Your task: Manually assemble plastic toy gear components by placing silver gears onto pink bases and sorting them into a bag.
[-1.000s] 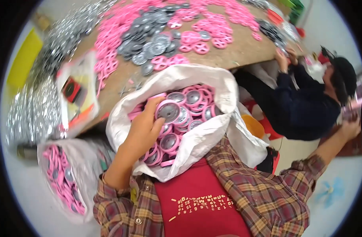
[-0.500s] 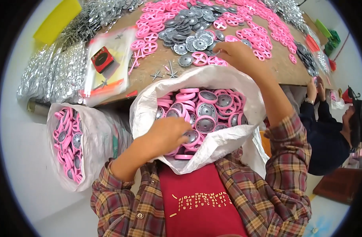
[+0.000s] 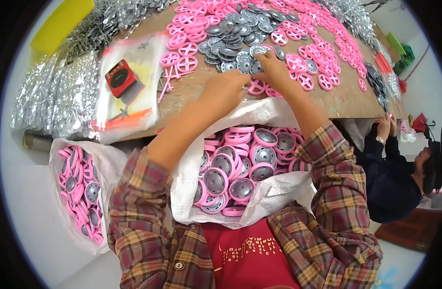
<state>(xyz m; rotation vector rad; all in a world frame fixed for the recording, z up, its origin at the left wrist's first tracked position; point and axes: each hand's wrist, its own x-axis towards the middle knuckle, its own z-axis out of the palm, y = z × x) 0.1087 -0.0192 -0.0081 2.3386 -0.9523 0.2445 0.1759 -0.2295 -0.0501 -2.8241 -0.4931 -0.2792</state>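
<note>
My left hand (image 3: 225,90) is stretched over the table edge, back upward and fingers curled together. Its fingertips meet the edge of a pink spoked wheel ring (image 3: 256,87); whether they grip anything is hidden. Close beside it, my right hand (image 3: 275,73) has thumb and forefinger around a grey wheel disc (image 3: 256,67) at the near side of the grey disc heap (image 3: 237,36). Below my wrists, a white woven sack (image 3: 184,192) gapes against my front, holding many pink-rimmed wheels with grey centres (image 3: 215,181).
Pink rings (image 3: 305,81) spread over the brown table (image 3: 334,98). At left lie a red speaker-like box (image 3: 120,78) on plastic bags, silver tinsel (image 3: 57,96) and a yellow sheet (image 3: 62,24). A second sack (image 3: 112,164) of wheels stands at left. Another person (image 3: 392,178) works at right.
My left hand has moved from the wheels in the sack up to the table, beside my right hand. My right hand has shifted slightly left and down toward the grey discs.
</note>
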